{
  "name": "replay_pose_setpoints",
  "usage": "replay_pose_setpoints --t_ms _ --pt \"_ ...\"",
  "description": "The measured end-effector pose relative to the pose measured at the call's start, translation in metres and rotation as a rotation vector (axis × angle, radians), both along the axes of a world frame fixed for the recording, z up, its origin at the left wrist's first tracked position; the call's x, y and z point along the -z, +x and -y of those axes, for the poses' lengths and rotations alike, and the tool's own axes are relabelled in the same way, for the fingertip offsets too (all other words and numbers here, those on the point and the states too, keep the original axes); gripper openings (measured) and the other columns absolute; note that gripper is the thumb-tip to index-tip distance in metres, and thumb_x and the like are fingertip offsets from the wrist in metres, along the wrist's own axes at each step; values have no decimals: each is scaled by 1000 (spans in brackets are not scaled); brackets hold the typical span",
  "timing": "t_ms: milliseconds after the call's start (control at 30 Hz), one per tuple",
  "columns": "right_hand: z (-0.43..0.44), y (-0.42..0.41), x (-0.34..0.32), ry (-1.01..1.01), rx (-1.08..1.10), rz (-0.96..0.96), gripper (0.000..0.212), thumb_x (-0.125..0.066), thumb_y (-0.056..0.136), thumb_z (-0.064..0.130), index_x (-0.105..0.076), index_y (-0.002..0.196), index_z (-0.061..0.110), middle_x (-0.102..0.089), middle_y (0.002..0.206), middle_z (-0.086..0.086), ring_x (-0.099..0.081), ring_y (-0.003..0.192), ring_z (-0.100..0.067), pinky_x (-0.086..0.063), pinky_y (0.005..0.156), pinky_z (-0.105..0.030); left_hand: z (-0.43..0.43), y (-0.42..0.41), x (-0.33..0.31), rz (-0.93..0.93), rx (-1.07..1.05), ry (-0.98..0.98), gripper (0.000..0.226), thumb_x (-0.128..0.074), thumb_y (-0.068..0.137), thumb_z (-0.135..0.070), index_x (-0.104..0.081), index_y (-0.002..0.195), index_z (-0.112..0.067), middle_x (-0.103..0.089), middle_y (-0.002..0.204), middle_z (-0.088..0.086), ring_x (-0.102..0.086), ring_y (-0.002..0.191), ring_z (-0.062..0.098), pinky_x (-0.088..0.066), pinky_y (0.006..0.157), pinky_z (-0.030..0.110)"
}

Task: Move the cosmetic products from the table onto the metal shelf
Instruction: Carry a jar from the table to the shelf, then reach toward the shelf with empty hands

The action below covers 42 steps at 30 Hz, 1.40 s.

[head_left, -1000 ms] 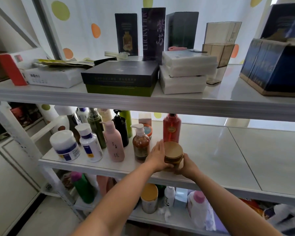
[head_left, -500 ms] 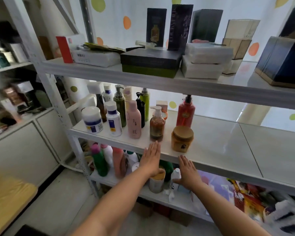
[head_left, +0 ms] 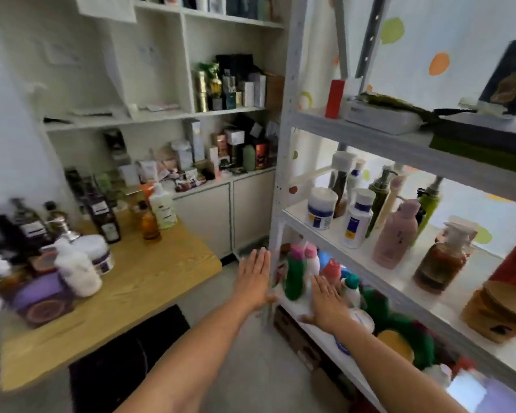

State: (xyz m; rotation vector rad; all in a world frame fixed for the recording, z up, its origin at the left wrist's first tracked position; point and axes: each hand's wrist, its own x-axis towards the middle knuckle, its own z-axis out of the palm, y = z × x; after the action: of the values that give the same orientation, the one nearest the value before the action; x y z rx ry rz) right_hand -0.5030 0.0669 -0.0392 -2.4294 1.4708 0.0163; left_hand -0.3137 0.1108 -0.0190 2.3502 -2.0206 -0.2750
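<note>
Bottles and jars are grouped on the counter at lower left of the frame; the shelf stands at right. Left hand and right hand are held out at lower centre, fingers straight, nothing gripped. Bottles are judged rigid, smooth, possibly heavy; the body, not the pump, should be gripped.

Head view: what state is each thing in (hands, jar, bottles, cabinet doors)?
left hand: open, empty
right hand: open, empty
brown jar: lid on, upright on the metal shelf
pink bottle: capped, upright on the shelf
amber pump bottle: upright on the shelf
white pump bottle: upright on the wooden table, not yet moved
cabinet doors: closed
</note>
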Motion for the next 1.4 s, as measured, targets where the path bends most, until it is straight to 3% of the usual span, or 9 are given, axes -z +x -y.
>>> replay_pose_setpoints --t_ms 367,700,1033,1400 --pt "-85 298 -6 -8 -512 -41 106 -58 84 54 11 149 7 11 159 -7 7 147 -21 -2 119 -34 -167 256 5 -1 -540 -44 107 -56 87 -56 18 150 -12 21 159 6 16 147 25 7 118 44" --pt "-147 442 7 23 -726 -98 108 -62 83 52 9 150 8 11 159 -7 6 147 -21 -4 119 -34 -276 364 31 -1 -805 -1 109 -54 87 -59 18 149 -5 23 157 12 21 145 29 10 116 46" --pt "-134 491 22 51 -715 -112 106 -63 82 51 7 150 9 9 159 -8 4 147 -21 -7 119 -33 -274 394 54 -35 -805 33 106 -55 89 -54 21 148 -9 25 156 11 23 144 28 13 114 46" --pt "-64 580 30 81 -761 -36 112 -73 77 44 5 150 9 3 160 -6 -4 147 -22 -16 118 -33 -188 469 63 -58 -756 3 104 -57 89 -49 16 150 -6 18 159 11 23 144 25 9 117 47"
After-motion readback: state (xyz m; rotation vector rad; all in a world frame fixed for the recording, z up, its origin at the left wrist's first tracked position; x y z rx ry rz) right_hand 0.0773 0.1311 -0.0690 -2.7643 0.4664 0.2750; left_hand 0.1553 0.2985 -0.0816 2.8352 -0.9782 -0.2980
